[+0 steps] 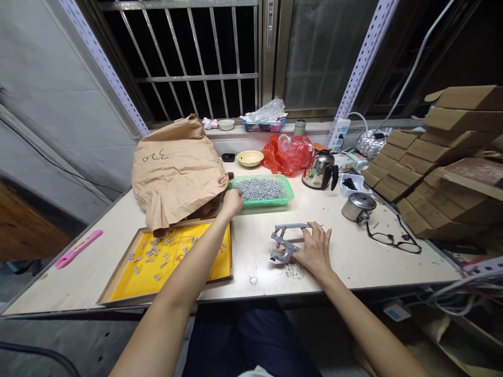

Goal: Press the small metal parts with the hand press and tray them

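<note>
My left hand (233,201) is at the left end of a green plastic basket (291,192) filled with small silvery metal pieces (261,188). Its fingers are curled closed, and whatever they pinch is hidden. A brown paper bag (178,167) with "320" written on it stands right beside this hand. My right hand (315,250) grips a pair of grey hand pliers (285,252) with a spring and a small red part, low over the tabletop. Under my left forearm lies a shallow tray (118,272) with a yellow bottom, holding scattered small metal parts (153,248).
A pink tool (78,249) lies at the left. Toward the back are a yellow bowl (250,158), a red plastic bag (286,154) and a steel kettle (317,170). On the right stand a lidded metal pot (358,207), eyeglasses (393,241) and stacked cardboard boxes (432,173).
</note>
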`<state>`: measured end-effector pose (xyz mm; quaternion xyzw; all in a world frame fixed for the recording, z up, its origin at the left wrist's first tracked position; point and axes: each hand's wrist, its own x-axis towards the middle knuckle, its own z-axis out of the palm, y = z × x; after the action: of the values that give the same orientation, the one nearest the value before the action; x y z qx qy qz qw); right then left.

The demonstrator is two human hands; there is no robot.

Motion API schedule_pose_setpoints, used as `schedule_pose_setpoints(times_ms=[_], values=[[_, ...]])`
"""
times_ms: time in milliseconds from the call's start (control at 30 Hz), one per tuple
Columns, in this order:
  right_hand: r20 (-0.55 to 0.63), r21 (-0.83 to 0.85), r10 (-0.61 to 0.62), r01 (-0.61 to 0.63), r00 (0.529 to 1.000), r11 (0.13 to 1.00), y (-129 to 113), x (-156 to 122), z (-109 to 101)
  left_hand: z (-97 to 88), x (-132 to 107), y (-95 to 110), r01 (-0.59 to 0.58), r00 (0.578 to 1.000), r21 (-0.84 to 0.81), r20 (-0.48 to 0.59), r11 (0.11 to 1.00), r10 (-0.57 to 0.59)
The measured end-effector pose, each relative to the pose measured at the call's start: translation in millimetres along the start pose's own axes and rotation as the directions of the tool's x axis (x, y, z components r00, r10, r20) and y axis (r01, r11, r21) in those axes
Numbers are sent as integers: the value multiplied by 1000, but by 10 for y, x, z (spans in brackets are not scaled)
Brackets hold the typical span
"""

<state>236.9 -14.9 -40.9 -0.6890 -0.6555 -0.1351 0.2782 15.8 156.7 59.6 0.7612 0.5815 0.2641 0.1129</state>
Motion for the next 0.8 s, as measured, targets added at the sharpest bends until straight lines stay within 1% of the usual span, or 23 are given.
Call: schedule_pose_setpoints(times_ms=[67, 133, 200, 300, 367, 433, 500, 533, 600, 667, 700, 733, 767, 800], values=[[1, 12, -1, 1, 1000, 1000, 25, -11, 15, -47, -55, -64, -12, 1000, -19, 19, 1000, 12], [1, 27, -1, 1, 1000, 1000, 39, -25, 32, -155, -182, -168, 0, 999, -6, 33, 1000, 0], [4, 37, 1, -1, 1000, 999, 40, -39, 43, -314, -385, -302, 29, 998, 11, 52, 1000, -30], [27, 43, -19, 18, 999, 999, 28, -54, 42, -549, -815, -506, 97, 988, 56, 117, 994, -103], [44, 42, -34, 32, 998, 999, 16, -59, 38, -637, -1126, -606, 182, 959, 110, 200, 977, -201], [54, 40, -48, 46, 997, 998, 4, -61, 37, -651, -1392, -661, 278, 899, 187, 293, 942, -324], [55, 42, -63, 60, 997, 997, -7, -63, 38, -611, -1578, -681, 349, 840, 259, 341, 901, -423], [53, 44, -70, 67, 996, 997, -10, -65, 37, -582, -1638, -684, 370, 827, 274, 339, 888, -449], [43, 47, -79, 77, 996, 996, -16, -67, 29, -528, -1706, -679, 396, 822, 264, 325, 879, -468], [38, 49, -87, 85, 995, 995, -30, -66, 6, -482, -1731, -651, 414, 839, 197, 296, 889, -457], [39, 50, -90, 88, 995, 995, -45, -63, -11, -456, -1738, -619, 429, 850, 128, 276, 894, -448], [43, 51, -92, 90, 995, 995, -68, -57, -32, -423, -1746, -570, 447, 861, 23, 260, 894, -437], [49, 53, -92, 90, 994, 995, -100, -48, -57, -379, -1756, -503, 464, 869, -119, 250, 878, -426], [60, 55, -93, 89, 994, 994, -140, -36, -84, -324, -1770, -419, 477, 873, -282, 257, 832, -414]])
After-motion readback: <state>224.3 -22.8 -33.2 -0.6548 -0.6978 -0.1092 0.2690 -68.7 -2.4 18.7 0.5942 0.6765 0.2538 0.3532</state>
